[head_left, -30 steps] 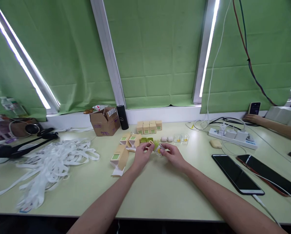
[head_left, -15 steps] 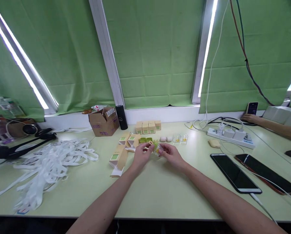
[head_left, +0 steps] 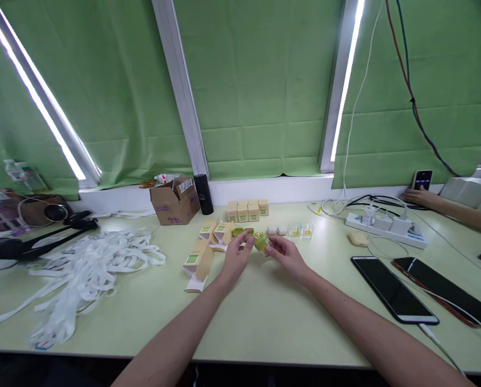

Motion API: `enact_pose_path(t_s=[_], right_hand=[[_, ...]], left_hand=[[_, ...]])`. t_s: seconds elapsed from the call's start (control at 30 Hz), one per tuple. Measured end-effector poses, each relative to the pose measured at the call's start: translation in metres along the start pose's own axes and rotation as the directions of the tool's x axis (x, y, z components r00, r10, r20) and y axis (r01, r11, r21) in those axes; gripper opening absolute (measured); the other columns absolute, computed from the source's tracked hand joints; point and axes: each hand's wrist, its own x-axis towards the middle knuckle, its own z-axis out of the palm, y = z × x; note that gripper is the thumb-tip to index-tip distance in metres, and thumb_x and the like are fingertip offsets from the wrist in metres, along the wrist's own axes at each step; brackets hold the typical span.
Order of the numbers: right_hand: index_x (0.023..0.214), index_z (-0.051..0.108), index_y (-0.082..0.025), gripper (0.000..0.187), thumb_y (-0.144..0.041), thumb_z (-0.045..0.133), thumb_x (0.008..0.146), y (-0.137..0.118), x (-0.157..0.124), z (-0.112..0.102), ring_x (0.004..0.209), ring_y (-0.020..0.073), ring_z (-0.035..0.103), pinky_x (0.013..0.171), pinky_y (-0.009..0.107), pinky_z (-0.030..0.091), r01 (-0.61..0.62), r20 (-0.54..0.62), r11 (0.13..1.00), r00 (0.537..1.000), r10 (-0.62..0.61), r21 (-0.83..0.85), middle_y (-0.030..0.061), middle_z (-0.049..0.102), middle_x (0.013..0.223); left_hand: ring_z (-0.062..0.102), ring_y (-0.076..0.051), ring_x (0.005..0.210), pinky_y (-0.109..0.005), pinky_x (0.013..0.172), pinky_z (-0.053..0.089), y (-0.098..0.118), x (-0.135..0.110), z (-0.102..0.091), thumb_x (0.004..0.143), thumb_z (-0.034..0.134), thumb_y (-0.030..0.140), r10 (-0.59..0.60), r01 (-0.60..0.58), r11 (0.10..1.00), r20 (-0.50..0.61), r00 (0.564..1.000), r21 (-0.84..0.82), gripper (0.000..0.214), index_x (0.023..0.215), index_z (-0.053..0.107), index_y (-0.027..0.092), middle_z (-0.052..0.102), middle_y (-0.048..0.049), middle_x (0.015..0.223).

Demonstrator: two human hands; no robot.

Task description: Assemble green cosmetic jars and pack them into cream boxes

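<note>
Over table [head_left: 264, 328] ctr, R hand [head_left: 288, 256] pinches sm. green item [head_left: 261, 243]; L hand [head_left: 236, 258] just beside, fingers slightly apart.

A head-worn camera looks forward and down across the table [head_left: 256, 317].

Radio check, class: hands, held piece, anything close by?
Right hand holds small green-and-clear container. Left hand close beside it, contact unclear. Green square pieces just beyond left hand; open beige box to its left.
</note>
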Motion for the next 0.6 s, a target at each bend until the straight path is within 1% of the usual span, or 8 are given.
enact_pose_path(t_s=[0.13, 0.23, 0.43, 0.5, 0.6], right_hand=[[0.119, 0.069, -0.02, 0.061, -0.061, 0.082, 0.076, 0.0014, 0.0016, -0.003, 0.103, 0.0279, 0.07, 0.095, 0.047, 0.058, -0.005, -0.074, 1.0, 0.997, 0.006, 0.023, 0.0114, 0.075, 0.113], [0.118, 0.069, -0.021, 0.061, -0.06, 0.084, 0.073, 0.0034, 0.0023, -0.0051, 0.103, 0.0281, 0.071, 0.097, 0.048, 0.057, -0.015, -0.111, 0.999, 0.994, 0.018, 0.029, 0.0106, 0.075, 0.113], [0.113, 0.065, -0.023, 0.055, -0.055, 0.086, 0.074, 0.0048, 0.0013, -0.0036, 0.098, 0.0249, 0.071, 0.096, 0.046, 0.057, -0.007, -0.086, 0.999, 0.996, 0.011, 0.052, 0.0097, 0.071, 0.118], [0.116, 0.062, -0.024, 0.056, -0.054, 0.085, 0.075, 0.0037, 0.0003, -0.0015, 0.097, 0.0235, 0.071, 0.095, 0.044, 0.057, 0.006, -0.078, 0.998, 0.997, -0.001, 0.055, 0.0087, 0.069, 0.119], [0.127, 0.053, -0.028, 0.06, -0.052, 0.082, 0.08, 0.0021, -0.0009, 0.0014, 0.095, 0.0205, 0.07, 0.095, 0.043, 0.058, 0.032, -0.056, 0.998, 0.998, -0.029, 0.061, 0.0061, 0.066, 0.117]], left_hand=[[0.069, -0.026, 0.11, -0.033, 0.084, 0.052, 0.0055, -0.0014, -0.0015, 0.091, 0.066, 0.058, -0.001, 0.002, 0.999, 0.027, 1.0, -0.048, 0.053, 0.126, 0.064, 0.018, 0.075, -0.0127, 0.108], [0.069, -0.027, 0.113, -0.034, 0.085, 0.051, 0.0069, -0.0027, -0.0009, 0.088, 0.071, 0.051, -0.002, 0.005, 0.998, 0.055, 0.998, -0.06, 0.051, 0.126, 0.061, 0.019, 0.074, -0.0128, 0.111], [0.065, -0.025, 0.117, -0.035, 0.09, 0.052, 0.0072, -0.0057, 0.0045, 0.083, 0.078, 0.037, 0.02, -0.016, 0.999, 0.109, 0.994, -0.037, 0.047, 0.124, 0.06, 0.023, 0.068, -0.0121, 0.126], [0.066, -0.024, 0.114, -0.036, 0.09, 0.052, 0.007, -0.0061, 0.0056, 0.084, 0.077, 0.034, 0.031, -0.028, 0.999, 0.105, 0.994, -0.031, 0.043, 0.122, 0.061, 0.023, 0.069, -0.0113, 0.124], [0.067, -0.023, 0.11, -0.035, 0.089, 0.052, 0.0073, -0.006, 0.0059, 0.085, 0.075, 0.033, 0.039, -0.038, 0.999, 0.082, 0.996, -0.011, 0.035, 0.117, 0.063, 0.022, 0.07, -0.0105, 0.12]])
